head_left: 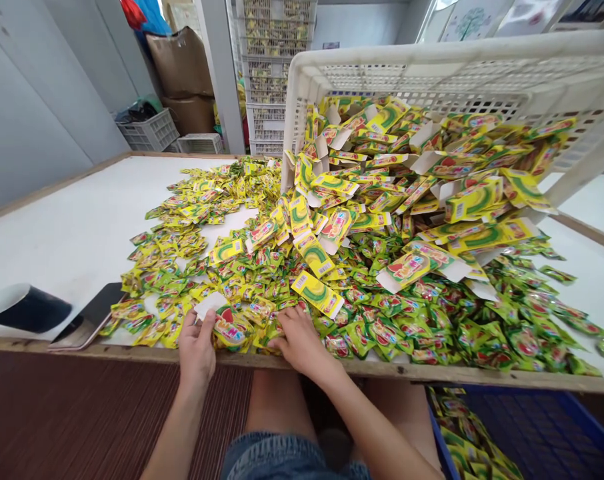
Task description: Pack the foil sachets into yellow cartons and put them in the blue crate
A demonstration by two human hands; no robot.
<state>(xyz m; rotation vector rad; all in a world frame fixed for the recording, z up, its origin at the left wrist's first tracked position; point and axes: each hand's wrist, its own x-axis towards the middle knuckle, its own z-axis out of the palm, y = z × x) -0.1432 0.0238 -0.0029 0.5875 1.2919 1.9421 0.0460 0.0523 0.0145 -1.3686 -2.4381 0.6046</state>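
My left hand (pixel 197 347) is closed on a small candy box (pixel 213 305) with a white flap standing open, held at the table's front edge. A candy packet with a watermelon picture (pixel 229 330) lies right beside that box. My right hand (pixel 299 337) is curled over small yellow-green candy packets (pixel 268 327), with its thumb and fingertips around them; its palm side is hidden. Just beyond the right hand lies a yellow carton (pixel 317 295). Loose green candy packets (pixel 387 333) spread to the right.
A white plastic crate (pixel 432 50) lies tipped toward me, spilling open cartons (pixel 412 267) over the packets. At left are a dark cup (pixel 29 310) and a phone (pixel 89 317). A blue crate (pixel 542 427) stands below the table's wooden edge (pixel 432 375). Stacked crates (pixel 272 80) rise behind.
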